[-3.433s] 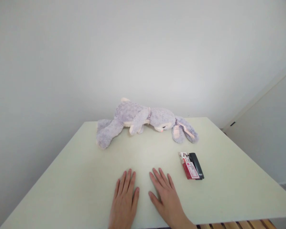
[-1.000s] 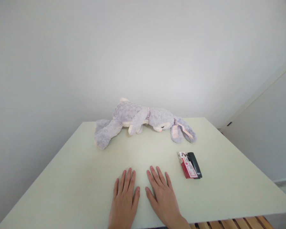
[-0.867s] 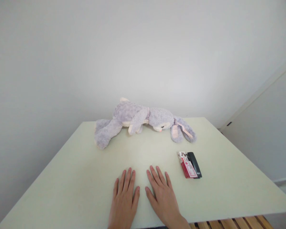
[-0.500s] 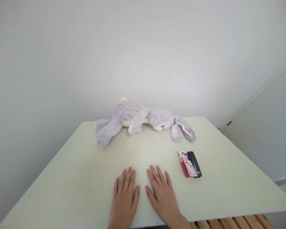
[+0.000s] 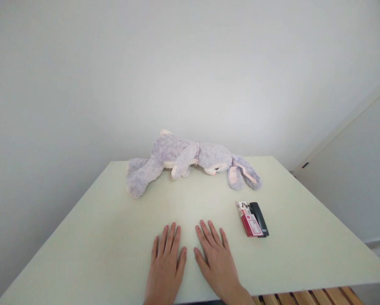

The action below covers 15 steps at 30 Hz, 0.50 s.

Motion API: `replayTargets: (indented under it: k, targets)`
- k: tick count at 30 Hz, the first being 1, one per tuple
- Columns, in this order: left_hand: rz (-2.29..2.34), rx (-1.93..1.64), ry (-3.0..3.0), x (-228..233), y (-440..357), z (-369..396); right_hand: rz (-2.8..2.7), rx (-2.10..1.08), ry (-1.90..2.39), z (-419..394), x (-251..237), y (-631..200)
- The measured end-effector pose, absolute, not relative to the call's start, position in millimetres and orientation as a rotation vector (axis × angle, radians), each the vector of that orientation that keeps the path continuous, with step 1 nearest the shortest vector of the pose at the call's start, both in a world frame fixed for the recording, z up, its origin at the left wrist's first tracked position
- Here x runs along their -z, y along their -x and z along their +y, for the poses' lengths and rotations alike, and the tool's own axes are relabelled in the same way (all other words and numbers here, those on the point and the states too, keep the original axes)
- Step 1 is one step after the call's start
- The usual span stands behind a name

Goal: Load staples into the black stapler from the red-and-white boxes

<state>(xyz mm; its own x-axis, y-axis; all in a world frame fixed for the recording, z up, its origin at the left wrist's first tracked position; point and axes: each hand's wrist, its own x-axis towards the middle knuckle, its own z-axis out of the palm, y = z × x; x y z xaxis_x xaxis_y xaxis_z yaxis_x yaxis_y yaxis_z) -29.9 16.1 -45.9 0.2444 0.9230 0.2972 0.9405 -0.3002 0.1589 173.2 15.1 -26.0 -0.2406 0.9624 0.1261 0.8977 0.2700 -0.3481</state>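
My left hand (image 5: pixel 165 267) and right hand (image 5: pixel 217 262) lie flat at the near edge of the surface (image 5: pixel 114 228), fingers spread, holding nothing. The red box (image 5: pixel 250 219) with the black stapler (image 5: pixel 259 218) touching its side sits just right of my right grip, long axes running near-to-far. At the far edge, the plush rabbit (image 5: pixel 190 163) lies lengthwise, ears rightward.

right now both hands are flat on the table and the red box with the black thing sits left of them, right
Not quite. Both the left hand and right hand do lie flat on the table, but the red box with the black object beside it sits to their right, as the head view shows.
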Motion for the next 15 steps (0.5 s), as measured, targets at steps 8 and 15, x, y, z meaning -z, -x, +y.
replayTargets:
  k: [8,15]
  targets:
    - [-2.041,0.824,2.614,29.8,1.9,22.3,-1.916,-1.100,1.447,24.3,-22.9,-209.3]
    - [-2.063,0.991,3.022,3.6,-122.6,50.6,-1.225,-0.691,1.735,48.3,-50.0,-356.3]
